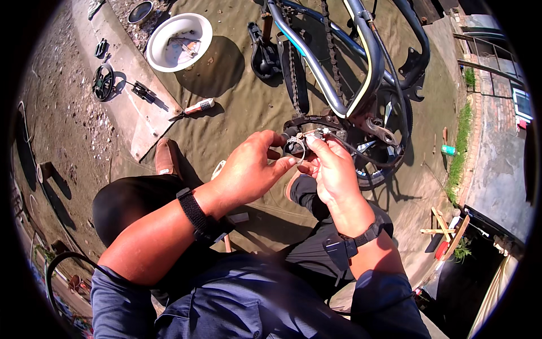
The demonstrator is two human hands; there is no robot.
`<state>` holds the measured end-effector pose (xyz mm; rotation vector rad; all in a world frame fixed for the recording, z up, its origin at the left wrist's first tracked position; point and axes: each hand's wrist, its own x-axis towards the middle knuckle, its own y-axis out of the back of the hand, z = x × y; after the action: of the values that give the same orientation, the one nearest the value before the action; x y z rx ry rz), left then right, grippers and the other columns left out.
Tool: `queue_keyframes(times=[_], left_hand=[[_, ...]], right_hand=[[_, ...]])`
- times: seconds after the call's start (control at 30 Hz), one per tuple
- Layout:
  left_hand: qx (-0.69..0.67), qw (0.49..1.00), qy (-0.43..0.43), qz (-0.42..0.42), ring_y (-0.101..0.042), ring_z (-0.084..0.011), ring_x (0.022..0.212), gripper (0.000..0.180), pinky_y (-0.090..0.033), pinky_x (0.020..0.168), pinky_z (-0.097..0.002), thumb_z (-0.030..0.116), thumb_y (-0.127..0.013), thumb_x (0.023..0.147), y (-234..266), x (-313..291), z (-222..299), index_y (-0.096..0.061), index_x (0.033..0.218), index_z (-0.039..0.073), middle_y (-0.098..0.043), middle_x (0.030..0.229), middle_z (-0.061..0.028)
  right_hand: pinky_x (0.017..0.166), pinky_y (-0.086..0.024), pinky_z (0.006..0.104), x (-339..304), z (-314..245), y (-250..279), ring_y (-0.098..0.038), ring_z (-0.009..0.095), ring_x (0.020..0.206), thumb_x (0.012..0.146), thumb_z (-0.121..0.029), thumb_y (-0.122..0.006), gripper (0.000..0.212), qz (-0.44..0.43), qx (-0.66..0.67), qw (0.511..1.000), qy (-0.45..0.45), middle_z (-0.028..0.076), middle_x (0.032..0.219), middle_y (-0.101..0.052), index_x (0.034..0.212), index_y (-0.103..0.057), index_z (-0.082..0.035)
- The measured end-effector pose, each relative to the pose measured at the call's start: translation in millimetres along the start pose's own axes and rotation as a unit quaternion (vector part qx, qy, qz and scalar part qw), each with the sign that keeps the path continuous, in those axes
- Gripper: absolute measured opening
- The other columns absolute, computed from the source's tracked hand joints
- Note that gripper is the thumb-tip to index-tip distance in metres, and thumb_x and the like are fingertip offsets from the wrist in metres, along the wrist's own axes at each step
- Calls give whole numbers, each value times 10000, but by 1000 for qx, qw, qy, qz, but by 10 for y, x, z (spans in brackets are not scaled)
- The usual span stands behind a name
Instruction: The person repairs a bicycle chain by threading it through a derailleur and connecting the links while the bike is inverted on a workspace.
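Observation:
Between my two hands, in front of the bicycle frame [313, 59], is a small metal bicycle part [296, 148] with a dark body, a thin ring or band and a bright lever-like piece. A black cable [361, 155] seems to run off it to the right. The fingers of my left hand [248, 169] are curled at its left side, thumb and fingertips against it. My right hand [337, 175] pinches it from the right, thumb on top. Just behind it lie a chainring [319, 120] and a crank arm [381, 131]. Fingers hide much of the part.
A white basin [155, 51] with small parts stands far left, near a dark bowl [140, 12]. Pedals [144, 91] and a black wheel-like part [104, 82] lie on a board [138, 121]. A tool with an orange-and-white handle [199, 106] and a saddle [264, 59] rest nearby.

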<state>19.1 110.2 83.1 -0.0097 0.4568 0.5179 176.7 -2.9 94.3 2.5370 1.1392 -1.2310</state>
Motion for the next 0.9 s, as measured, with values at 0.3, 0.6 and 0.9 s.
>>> queue_keyframes(times=[0.3, 0.6, 0.9], left_hand=[[-19, 999, 23, 13, -719, -258, 922, 435, -565, 762, -366, 231, -716, 925, -95, -45, 36, -565, 1191, -78, -686, 1063, -222], [-18, 998, -41, 55, -703, -200, 985, 481, -570, 807, -326, 231, -740, 935, -163, -66, -87, -548, 1257, -69, -703, 1029, -156], [-4, 994, -61, 96, -622, -105, 794, 328, -508, 683, -263, 249, -658, 997, -99, -90, -41, -625, 1156, -36, -700, 903, -87]], right_hand=[[678, -537, 275, -9, 36, -22, -666, 106, 834, 986, -195, -624, 135, 25, -19, 999, 29, -4, 973, -695, 1079, -643, -100], [666, -545, 237, 20, 94, 17, -659, 89, 820, 974, -185, -643, 140, 17, -17, 997, 68, 3, 971, -693, 1058, -656, -75], [721, -546, 271, -24, 56, 13, -660, 88, 854, 980, -199, -639, 129, 14, -34, 997, 61, -5, 979, -699, 1052, -659, -95]])
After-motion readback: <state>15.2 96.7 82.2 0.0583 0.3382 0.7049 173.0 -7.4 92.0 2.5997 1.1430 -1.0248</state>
